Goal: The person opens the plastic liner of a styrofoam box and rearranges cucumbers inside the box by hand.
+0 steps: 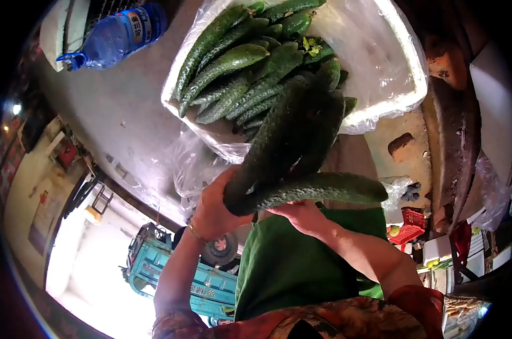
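Several dark green cucumbers are bunched in front of me, with their near ends gripped in my left hand. One slightly curved cucumber lies crosswise, pointing right. My right hand is closed beneath that crosswise one; its fingertips are partly hidden behind it. Beyond the bunch stands a white foam box lined with clear plastic. More cucumbers are piled in its left part, one with a small yellow flower near it.
A large blue water bottle lies at upper left. Crumpled clear plastic hangs by the box's near side. A turquoise cargo vehicle is at lower left. A red basket is at right, and a broken brick lies on the floor.
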Demonstrator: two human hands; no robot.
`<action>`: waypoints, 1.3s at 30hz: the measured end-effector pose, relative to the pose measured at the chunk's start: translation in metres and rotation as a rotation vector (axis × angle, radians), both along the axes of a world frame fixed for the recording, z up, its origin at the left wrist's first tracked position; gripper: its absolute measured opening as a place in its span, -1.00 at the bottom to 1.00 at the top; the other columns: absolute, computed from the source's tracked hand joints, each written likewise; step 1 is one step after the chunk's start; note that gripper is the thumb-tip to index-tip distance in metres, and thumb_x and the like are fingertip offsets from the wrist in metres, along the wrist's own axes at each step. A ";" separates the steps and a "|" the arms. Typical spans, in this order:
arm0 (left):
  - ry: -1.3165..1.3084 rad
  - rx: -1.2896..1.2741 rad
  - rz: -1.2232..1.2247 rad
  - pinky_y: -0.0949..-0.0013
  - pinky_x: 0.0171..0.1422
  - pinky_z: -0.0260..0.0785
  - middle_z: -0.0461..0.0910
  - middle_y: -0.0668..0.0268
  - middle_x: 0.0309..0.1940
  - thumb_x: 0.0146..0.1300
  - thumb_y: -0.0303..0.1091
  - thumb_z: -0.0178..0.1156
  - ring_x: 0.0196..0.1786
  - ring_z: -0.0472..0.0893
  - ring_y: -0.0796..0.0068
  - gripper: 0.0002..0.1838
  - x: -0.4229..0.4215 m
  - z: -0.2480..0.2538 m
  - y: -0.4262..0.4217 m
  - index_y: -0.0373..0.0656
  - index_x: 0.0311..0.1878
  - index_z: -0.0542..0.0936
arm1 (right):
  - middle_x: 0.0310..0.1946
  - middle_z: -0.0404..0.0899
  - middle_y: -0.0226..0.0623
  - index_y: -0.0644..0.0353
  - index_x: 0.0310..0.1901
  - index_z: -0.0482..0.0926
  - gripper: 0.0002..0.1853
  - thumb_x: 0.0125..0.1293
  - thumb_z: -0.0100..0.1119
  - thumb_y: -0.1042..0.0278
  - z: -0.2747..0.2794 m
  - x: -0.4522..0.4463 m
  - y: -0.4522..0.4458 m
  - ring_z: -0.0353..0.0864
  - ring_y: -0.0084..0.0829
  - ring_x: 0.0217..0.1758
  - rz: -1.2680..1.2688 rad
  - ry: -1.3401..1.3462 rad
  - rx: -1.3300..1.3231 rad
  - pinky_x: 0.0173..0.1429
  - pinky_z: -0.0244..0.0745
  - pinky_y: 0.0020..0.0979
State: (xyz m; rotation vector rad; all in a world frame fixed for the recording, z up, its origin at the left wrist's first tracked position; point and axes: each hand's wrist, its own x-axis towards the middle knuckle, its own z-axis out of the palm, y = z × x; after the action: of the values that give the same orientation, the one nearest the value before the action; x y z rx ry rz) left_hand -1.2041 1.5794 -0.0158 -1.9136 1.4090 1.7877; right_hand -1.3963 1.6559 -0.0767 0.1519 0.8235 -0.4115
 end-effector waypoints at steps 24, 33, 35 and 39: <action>-0.357 -0.511 -0.206 0.15 0.16 0.35 0.39 0.02 0.07 -0.22 -0.29 0.45 0.09 0.46 0.04 -0.09 0.005 -0.062 -0.023 -0.17 0.30 0.28 | 0.09 0.42 -0.43 0.13 0.24 0.29 -0.26 -0.01 0.42 0.49 -0.070 0.062 -0.066 0.37 -0.47 0.18 -0.470 -0.024 0.015 0.27 0.27 -0.35; -0.183 -0.444 -0.235 0.16 0.19 0.32 0.36 0.05 0.09 -0.18 -0.32 0.44 0.10 0.44 0.07 -0.09 0.015 -0.059 -0.046 -0.15 0.33 0.28 | 0.01 0.50 -0.45 0.12 0.14 0.40 -0.38 -0.01 0.38 0.56 -0.076 0.070 -0.069 0.45 -0.49 0.11 -0.507 -0.015 0.049 0.23 0.33 -0.36; -0.106 -0.404 -0.186 0.19 0.19 0.32 0.38 0.08 0.09 -0.16 -0.32 0.44 0.10 0.45 0.11 -0.12 0.023 -0.060 -0.052 -0.17 0.31 0.30 | 0.00 0.51 -0.44 0.12 0.12 0.41 -0.40 -0.01 0.38 0.58 -0.076 0.072 -0.072 0.45 -0.50 0.11 -0.496 -0.041 0.066 0.22 0.35 -0.36; -0.090 -0.550 0.011 0.31 0.07 0.34 0.48 0.27 0.03 0.02 -0.47 0.32 0.02 0.50 0.41 -0.38 0.036 -0.064 -0.069 -0.17 0.22 0.41 | -0.03 0.53 -0.42 0.11 0.10 0.42 -0.41 -0.02 0.37 0.61 -0.077 0.072 -0.073 0.47 -0.51 0.10 -0.516 0.011 0.091 0.21 0.37 -0.36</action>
State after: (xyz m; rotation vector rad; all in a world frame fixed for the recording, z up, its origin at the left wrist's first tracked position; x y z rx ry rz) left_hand -1.1685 1.5109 -0.0801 -2.2078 2.0124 1.3864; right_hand -1.3244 1.5826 -0.1542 0.4517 0.8095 -0.8604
